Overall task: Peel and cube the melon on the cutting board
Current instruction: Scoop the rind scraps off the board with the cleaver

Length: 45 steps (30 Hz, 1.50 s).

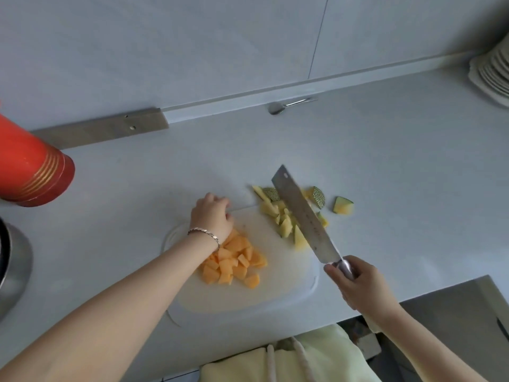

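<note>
left hand [212, 216] curled, right hand [358, 282] gripping knife [305, 216]

Held broad steel cleaver [305, 213] in right hand [355, 282] over pale rind scraps [283, 216]; rested left hand [212, 216] by orange melon cubes [234, 263] on white cutting board [275, 288].

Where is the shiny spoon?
In the head view, the spoon lies on the counter by the back wall, beyond the cutting board and left of the stacked plates.

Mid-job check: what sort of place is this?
Most likely a home kitchen counter: a stack of plates at the back right, a spoon by the wall, and melon cubes on the cutting board.
</note>
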Available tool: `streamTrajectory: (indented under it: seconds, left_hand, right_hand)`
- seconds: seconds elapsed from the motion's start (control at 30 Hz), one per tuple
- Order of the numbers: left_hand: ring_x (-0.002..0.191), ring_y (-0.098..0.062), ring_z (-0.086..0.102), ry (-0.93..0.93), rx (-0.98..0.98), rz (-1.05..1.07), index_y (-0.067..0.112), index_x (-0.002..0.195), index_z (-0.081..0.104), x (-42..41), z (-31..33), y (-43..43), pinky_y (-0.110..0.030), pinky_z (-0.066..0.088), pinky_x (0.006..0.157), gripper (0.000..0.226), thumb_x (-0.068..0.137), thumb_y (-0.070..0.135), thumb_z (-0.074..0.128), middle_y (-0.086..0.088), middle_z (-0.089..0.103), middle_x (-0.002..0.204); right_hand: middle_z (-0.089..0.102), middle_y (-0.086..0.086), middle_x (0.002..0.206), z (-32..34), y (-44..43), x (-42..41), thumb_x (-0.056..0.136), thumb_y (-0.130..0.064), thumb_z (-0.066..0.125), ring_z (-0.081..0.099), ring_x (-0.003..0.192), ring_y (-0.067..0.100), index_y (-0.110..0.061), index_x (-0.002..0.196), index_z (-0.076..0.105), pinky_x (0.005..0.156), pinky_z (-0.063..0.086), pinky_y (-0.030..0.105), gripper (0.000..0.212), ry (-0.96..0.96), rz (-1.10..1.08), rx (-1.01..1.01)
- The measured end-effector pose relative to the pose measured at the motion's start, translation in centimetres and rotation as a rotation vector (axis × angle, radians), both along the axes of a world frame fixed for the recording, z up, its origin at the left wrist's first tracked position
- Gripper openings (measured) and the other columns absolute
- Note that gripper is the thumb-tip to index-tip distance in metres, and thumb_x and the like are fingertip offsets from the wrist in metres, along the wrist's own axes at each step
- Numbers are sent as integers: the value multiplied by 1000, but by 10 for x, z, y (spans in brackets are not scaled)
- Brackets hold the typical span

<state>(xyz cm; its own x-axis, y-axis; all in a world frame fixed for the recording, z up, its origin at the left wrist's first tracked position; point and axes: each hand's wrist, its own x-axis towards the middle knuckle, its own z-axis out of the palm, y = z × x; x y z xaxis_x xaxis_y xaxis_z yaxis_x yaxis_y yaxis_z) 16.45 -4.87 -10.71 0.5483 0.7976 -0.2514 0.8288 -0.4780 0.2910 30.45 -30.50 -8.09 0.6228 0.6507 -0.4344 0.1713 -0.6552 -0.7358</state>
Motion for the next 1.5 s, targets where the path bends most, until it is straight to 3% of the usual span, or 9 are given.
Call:
streamTrajectory:
  seconds: [0.17, 0.3, 0.4, 0.5, 0.7, 0.83, 1.0, 1.3, 1.5]
  left_hand:
    - [121, -26, 46, -202, -231, -16, 12, 126, 50, 45, 6, -37, -28, 34, 101, 39, 87, 14, 53, -13, 43, 130]
    - [136, -25, 28, -137, -304, 14, 17, 140, 30, 69, -2, -55, -31, 29, 107, 63, 83, 18, 56, -10, 22, 146]
    - [143, -27, 11, -78, -297, -32, 20, 147, 10, 80, -7, -61, -33, 26, 112, 79, 84, 25, 57, -12, -3, 154]
    - [142, -31, 12, 43, -268, -93, 24, 148, 3, 84, -16, -59, -35, 29, 110, 83, 84, 23, 56, -13, -13, 155]
    - [124, -33, 35, 136, -286, -4, 21, 146, 9, 94, -22, -54, -35, 36, 104, 87, 76, 17, 60, -13, 17, 140]
    - [114, -28, 47, 64, -368, 27, 17, 142, 20, 98, -24, -53, -31, 45, 100, 81, 71, 11, 57, -11, 17, 133]
    - [119, -23, 48, 62, -363, -6, 16, 145, 20, 97, -22, -50, -21, 36, 100, 83, 74, 10, 63, -9, 16, 139]
    - [116, -18, 49, -67, -333, 5, 14, 138, 37, 98, -20, -55, -17, 32, 101, 71, 74, 17, 67, -8, 31, 131]
    - [115, -25, 51, -60, -348, -48, 6, 131, 40, 121, -13, -72, -30, 42, 97, 58, 79, 20, 63, -9, 33, 133]
  right_hand:
    - [58, 3, 47, -2, -17, 41, 93, -27, 54, 55, 39, 14, -5, 71, 61, 47, 50, 30, 32, 46, -250, 51]
    - [54, 10, 46, -21, -39, 80, 96, -32, 46, 51, 40, 22, -3, 79, 60, 52, 51, 37, 36, 84, -402, 50]
    - [54, 15, 52, -30, -50, 102, 97, -32, 45, 49, 43, 24, -3, 82, 59, 51, 48, 35, 36, 106, -448, 30]
    - [53, 16, 57, -35, -49, 118, 97, -33, 44, 48, 43, 23, -2, 83, 58, 42, 46, 27, 36, 184, -447, 5]
    - [53, 8, 47, -50, -28, 129, 96, -37, 45, 48, 35, 19, -1, 81, 58, 42, 44, 28, 42, 295, -307, -44]
    - [55, 6, 43, -52, 0, 126, 97, -37, 43, 50, 35, 19, -1, 79, 57, 45, 44, 27, 43, 313, -106, -90]
    - [55, 5, 45, -49, 26, 125, 96, -39, 46, 51, 34, 18, -6, 74, 52, 46, 46, 25, 41, 369, 76, -174]
    - [52, 5, 48, -53, 21, 132, 95, -37, 48, 47, 36, 21, -4, 74, 51, 45, 45, 27, 40, 500, 86, -158]
    - [51, 7, 48, -57, 24, 125, 95, -35, 49, 45, 36, 22, -4, 74, 51, 43, 43, 28, 38, 547, 56, -118]
